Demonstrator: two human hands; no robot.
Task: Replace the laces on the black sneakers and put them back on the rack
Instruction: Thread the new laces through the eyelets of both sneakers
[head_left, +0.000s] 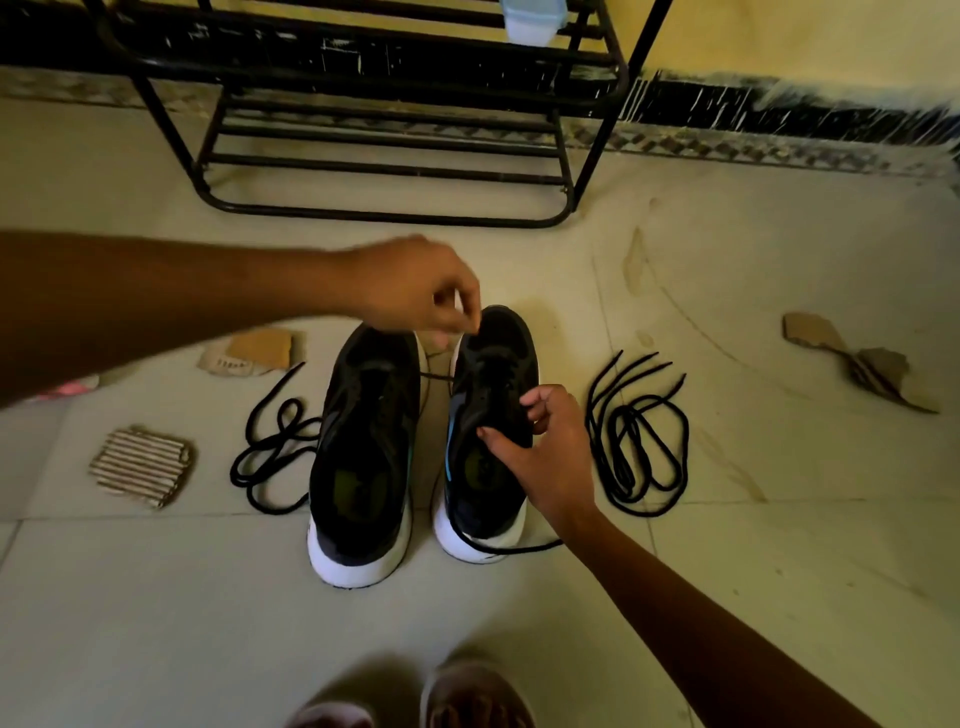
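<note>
the fingers (460, 312) of the left hand (415, 291) pinch a thin black lace (436, 376) above the toe of the right sneaker (498, 338). the right hand (550, 462) curls its fingers (540, 402) round that sneaker's tongue. the left sneaker (363, 441) stands just beside it on the floor (727, 571). a left coil of lace (270, 452) and a right coil of lace (639, 447) flank the pair. the rack (384, 218) stands far behind.

The rack (384, 218) and a pale tub (535, 21) run off the top edge. The right hand (550, 457) hides part of a sneaker (493, 353).
</note>
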